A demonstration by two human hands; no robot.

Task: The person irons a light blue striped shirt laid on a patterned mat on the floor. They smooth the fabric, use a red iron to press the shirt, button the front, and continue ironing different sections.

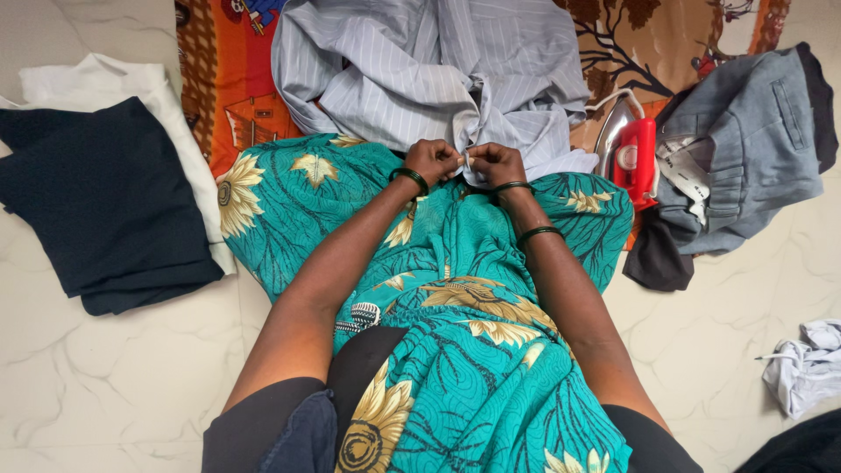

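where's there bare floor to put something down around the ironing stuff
Bare marble floor lies below the folded dark cloth, and between the grey trousers and the crumpled white cloth. It is crowded around both hands, the striped shirt and the red iron.

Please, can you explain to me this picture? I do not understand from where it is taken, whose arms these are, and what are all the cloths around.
The one picture comes from a camera worn on a person's head, looking down at their own lap and arms. The left hand and right hand together pinch an edge of a striped grey shirt, both in a closed grip. The shirt lies on an orange patterned cloth. Right of it stands a red iron, beside grey trousers. On the left lies a folded dark garment over a white one, on the pale floor.
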